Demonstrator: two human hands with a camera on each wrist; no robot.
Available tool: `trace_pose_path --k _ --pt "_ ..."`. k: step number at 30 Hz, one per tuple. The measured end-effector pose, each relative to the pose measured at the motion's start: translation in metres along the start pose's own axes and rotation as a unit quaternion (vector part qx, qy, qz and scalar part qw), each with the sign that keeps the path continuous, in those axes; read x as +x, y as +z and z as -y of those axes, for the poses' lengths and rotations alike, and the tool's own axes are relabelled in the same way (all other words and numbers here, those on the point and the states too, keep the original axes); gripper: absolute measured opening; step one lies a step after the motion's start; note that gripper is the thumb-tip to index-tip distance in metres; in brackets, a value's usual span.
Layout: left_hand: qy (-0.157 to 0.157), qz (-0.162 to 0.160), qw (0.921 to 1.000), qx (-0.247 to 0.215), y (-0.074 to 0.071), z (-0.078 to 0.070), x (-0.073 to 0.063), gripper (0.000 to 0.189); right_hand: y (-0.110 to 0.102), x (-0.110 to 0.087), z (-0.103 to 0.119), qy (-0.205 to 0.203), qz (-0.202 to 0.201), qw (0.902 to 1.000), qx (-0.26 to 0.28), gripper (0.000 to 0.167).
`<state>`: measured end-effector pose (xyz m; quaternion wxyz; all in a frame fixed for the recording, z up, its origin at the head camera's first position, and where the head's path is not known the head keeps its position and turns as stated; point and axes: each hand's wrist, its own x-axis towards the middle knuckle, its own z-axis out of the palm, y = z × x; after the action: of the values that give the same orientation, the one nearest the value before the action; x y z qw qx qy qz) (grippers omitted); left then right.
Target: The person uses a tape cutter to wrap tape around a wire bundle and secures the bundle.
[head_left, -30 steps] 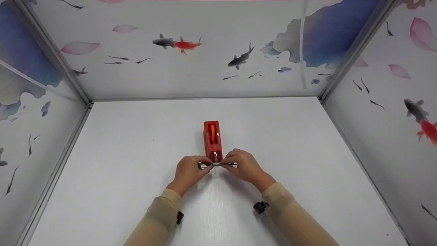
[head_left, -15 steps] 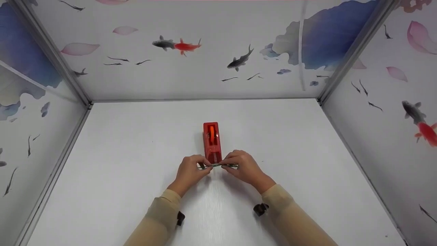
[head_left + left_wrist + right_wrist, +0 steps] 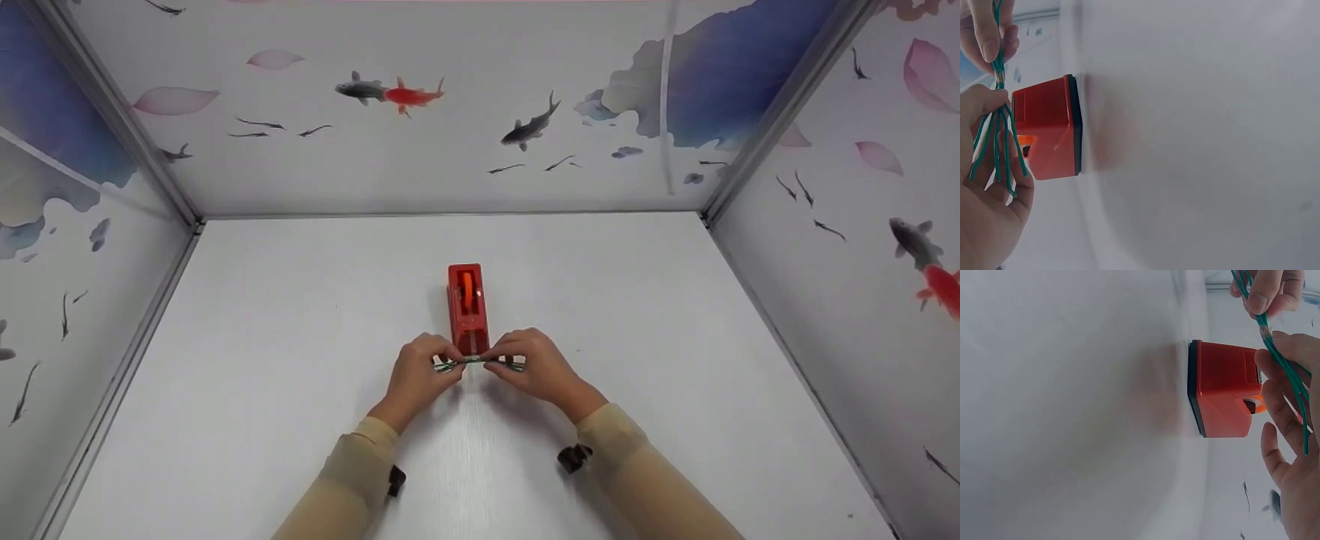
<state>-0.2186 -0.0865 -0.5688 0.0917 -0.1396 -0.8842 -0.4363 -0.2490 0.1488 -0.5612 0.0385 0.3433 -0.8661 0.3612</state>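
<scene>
A bundle of thin green wires (image 3: 997, 126) is stretched between both hands, with a wrap of tape (image 3: 1264, 331) around its middle. My left hand (image 3: 418, 373) pinches the bundle on one side of the wrap, thumb against fingers. On the other side my right hand (image 3: 538, 365) pinches it the same way. In the left wrist view the wire ends fan out past the left hand's thumb. Just beyond the hands stands a red tape dispenser (image 3: 466, 304) with an orange tape core (image 3: 467, 291); its near end lies right behind the bundle.
The dispenser stands on a white tabletop (image 3: 262, 337). White panels printed with fish and petals, such as the back wall (image 3: 450, 165), enclose the table on the back, left and right. A black wrist camera (image 3: 574, 457) sits under the right sleeve.
The strip at the dispenser's near end no longer stands up as it did a second ago. Both hands keep their pinch on the wires and barely shift.
</scene>
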Motion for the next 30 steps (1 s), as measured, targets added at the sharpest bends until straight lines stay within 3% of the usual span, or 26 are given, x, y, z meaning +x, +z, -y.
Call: trace_pose_path --k 3,7,11,15,21,30 --pt "0.024 -0.014 0.9996 0.006 0.0009 0.0004 -0.0008 0.014 0.0010 0.0009 -0.0003 0.016 0.006 0.9990 0.041 0.015" --pt "0.035 -0.022 0.9991 0.001 0.0011 0.0004 -0.0017 0.016 0.0032 0.0019 0.0009 0.072 0.021 0.9922 0.100 0.013" --pt "0.028 -0.023 0.9993 -0.007 0.0013 0.0007 -0.0019 0.016 0.0056 0.0025 0.0019 0.134 0.038 0.9825 0.124 0.015" --pt "0.031 -0.025 0.9992 -0.006 0.0023 0.0022 -0.0021 0.015 0.0069 0.0022 0.0003 0.167 0.050 0.9761 0.130 0.020" --pt "0.033 -0.026 0.9990 -0.019 0.0026 0.0032 -0.0022 0.016 0.0053 0.0024 -0.0022 0.154 0.060 0.9776 0.129 0.013" --pt "0.020 -0.018 0.9991 -0.033 0.0029 0.0035 -0.0028 0.021 0.0031 0.0032 -0.0041 0.087 0.045 0.9896 0.106 0.010"
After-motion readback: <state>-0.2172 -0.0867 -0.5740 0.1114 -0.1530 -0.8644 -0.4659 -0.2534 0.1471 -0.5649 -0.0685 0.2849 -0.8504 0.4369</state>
